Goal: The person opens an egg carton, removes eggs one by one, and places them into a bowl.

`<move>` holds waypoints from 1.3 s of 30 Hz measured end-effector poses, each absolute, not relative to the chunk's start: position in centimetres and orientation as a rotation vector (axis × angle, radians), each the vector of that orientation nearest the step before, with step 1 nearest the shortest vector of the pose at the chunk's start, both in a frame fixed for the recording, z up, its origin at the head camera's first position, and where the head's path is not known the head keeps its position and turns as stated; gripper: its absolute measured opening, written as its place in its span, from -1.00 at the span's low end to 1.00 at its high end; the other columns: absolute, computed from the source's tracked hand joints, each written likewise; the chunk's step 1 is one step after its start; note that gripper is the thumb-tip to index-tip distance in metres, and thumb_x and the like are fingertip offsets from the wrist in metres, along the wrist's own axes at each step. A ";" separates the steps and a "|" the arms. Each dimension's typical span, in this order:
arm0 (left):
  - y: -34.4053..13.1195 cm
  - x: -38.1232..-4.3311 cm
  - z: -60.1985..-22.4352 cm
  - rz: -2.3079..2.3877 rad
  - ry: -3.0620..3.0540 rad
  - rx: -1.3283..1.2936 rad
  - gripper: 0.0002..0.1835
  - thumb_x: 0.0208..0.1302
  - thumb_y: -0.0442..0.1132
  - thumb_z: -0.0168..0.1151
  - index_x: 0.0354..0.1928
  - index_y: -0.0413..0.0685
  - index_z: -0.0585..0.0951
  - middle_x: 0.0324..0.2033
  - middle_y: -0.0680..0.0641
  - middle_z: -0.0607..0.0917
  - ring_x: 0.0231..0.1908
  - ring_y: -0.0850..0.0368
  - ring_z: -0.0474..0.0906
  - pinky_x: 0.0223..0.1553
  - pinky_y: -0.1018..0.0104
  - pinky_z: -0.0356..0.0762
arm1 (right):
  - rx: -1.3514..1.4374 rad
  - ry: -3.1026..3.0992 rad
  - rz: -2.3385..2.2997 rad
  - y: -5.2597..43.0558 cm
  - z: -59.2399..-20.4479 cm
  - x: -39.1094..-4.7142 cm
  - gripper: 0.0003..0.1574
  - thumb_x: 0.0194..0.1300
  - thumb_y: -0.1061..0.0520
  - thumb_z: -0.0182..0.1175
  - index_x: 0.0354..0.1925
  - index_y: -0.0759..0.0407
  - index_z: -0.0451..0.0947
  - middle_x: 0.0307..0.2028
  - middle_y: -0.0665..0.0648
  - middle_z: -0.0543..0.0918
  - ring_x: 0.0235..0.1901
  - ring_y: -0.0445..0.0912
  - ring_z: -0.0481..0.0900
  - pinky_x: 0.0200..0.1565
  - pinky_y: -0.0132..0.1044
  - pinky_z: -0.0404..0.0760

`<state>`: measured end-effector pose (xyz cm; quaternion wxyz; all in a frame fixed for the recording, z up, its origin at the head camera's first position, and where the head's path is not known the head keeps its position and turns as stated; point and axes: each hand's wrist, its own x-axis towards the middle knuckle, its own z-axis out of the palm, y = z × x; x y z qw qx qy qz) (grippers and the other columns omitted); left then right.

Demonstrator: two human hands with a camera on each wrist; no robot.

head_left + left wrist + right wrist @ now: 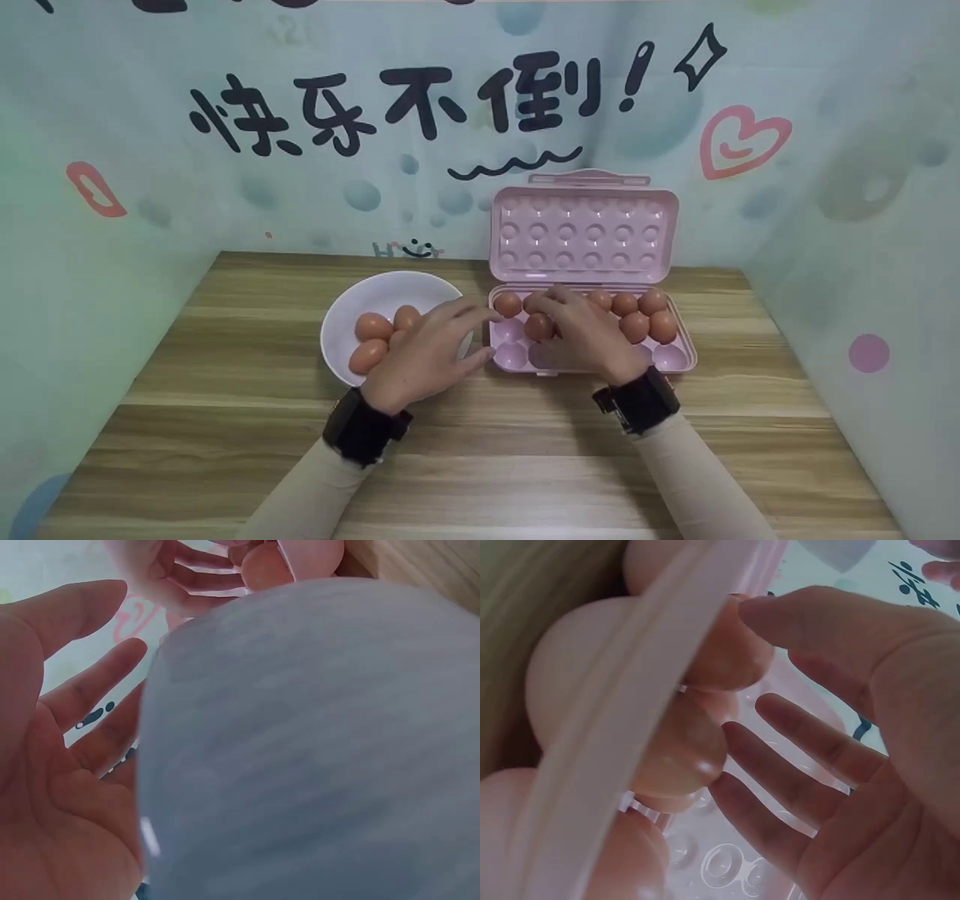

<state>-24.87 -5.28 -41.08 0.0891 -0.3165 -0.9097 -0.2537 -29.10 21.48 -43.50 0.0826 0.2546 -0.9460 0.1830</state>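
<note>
My left hand (431,349) hovers over the right side of a white bowl (341,300), fingers spread and nothing held. Several brown eggs (373,327) lie in the bowl, some hidden by that hand. In the left wrist view the bowl's outer wall (300,750) covers most of the picture. My right hand (585,330) is above a pink egg carton (682,360), its fingers loosely extended. Beside its thumb sits a brown egg (735,652) in the second row; the thumb tip (757,613) overlaps the egg's edge in the right wrist view.
The carton's lid (585,232) stands raised against the printed backdrop (300,202). Brown eggs (652,301) fill much of the back row and part of the middle one. Bare cups (511,355) show at the front left. Wooden tabletop (480,480) extends in front of both containers.
</note>
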 end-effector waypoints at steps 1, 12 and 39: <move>-5.2 -24.9 -41.1 -0.743 -2.707 -0.944 -0.54 0.45 -0.04 0.39 0.33 0.13 0.63 0.35 -0.05 0.60 0.36 0.00 0.51 0.34 0.02 0.53 | 0.769 -2.817 0.543 21.5 -43.6 -29.1 -0.37 0.05 0.12 0.55 0.14 -0.10 0.66 0.02 0.03 0.64 -0.05 -0.02 0.55 -0.02 -0.09 0.61; -4.8 -25.3 -41.6 -0.776 -2.648 -1.038 -0.54 0.46 -0.13 0.38 0.34 -0.02 0.63 0.33 -0.13 0.60 0.34 -0.03 0.52 0.34 0.06 0.53 | 0.827 -2.775 0.535 21.4 -45.1 -29.9 -0.55 0.06 0.20 0.54 -0.04 0.03 0.69 -0.04 0.06 0.62 0.03 0.08 0.54 0.03 0.05 0.52; -5.3 -25.6 -41.6 -0.816 -2.551 -0.884 -0.60 0.44 -0.15 0.40 0.27 0.13 0.65 0.16 0.05 0.67 0.20 0.09 0.60 0.27 0.09 0.55 | 0.969 -2.472 0.763 21.8 -42.1 -29.1 -0.58 0.20 0.33 0.53 0.03 0.16 0.70 -0.10 0.10 0.67 -0.10 -0.06 0.64 -0.01 -0.16 0.75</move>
